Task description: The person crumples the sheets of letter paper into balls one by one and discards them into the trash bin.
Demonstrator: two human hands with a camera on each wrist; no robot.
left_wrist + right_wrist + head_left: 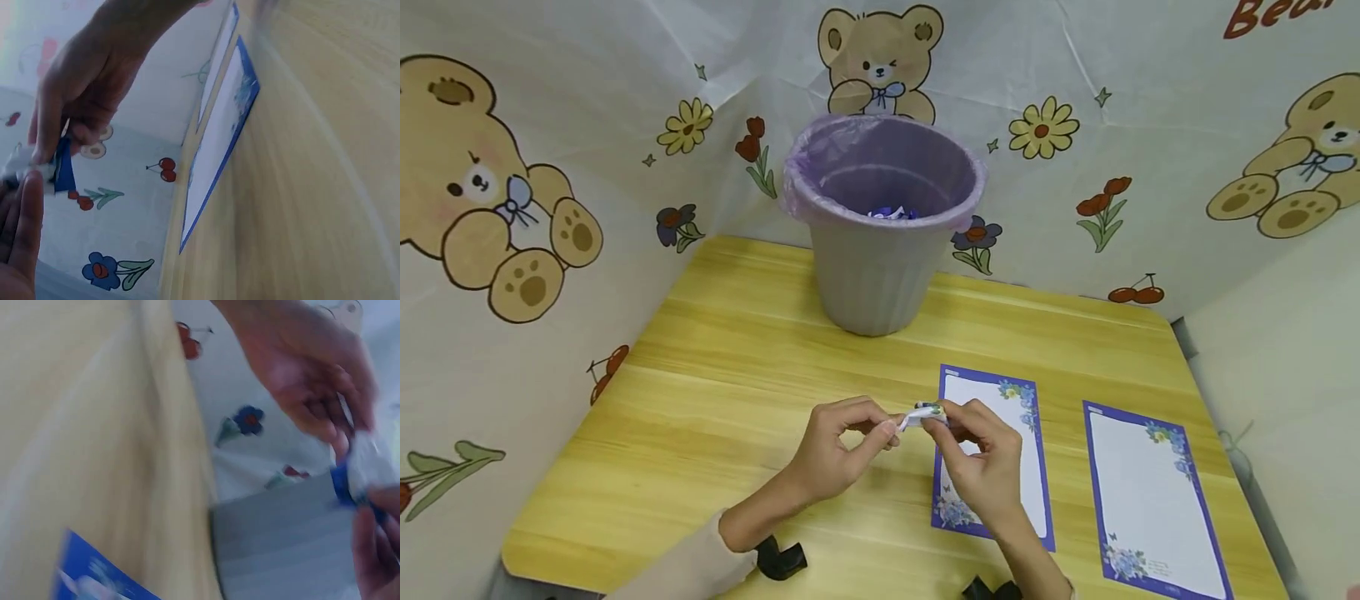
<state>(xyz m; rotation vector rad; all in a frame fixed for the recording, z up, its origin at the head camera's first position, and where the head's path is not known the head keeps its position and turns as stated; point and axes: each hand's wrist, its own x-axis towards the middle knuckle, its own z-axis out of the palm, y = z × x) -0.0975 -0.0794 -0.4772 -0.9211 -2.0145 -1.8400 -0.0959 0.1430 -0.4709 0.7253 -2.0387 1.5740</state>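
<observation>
Between both hands is a small crumpled piece of blue-bordered white paper [923, 412], held above the left sheet on the table. My left hand [842, 446] pinches its narrow twisted end between thumb and fingers. At its wider end, my right hand [981, 454] pinches it, thumb in front. In the left wrist view the paper [62, 167] shows a blue edge beside the fingertips. The right wrist view shows the same crumpled paper [369, 465], somewhat blurred, with fingers of both hands on it.
Two floral stationery sheets with blue borders lie on the wooden table [722, 375]: one sheet [1000, 408] partly under my right hand, another sheet [1153, 500] farther right. Behind stands a grey bin [872, 275] with a purple liner and paper scraps [891, 213] inside.
</observation>
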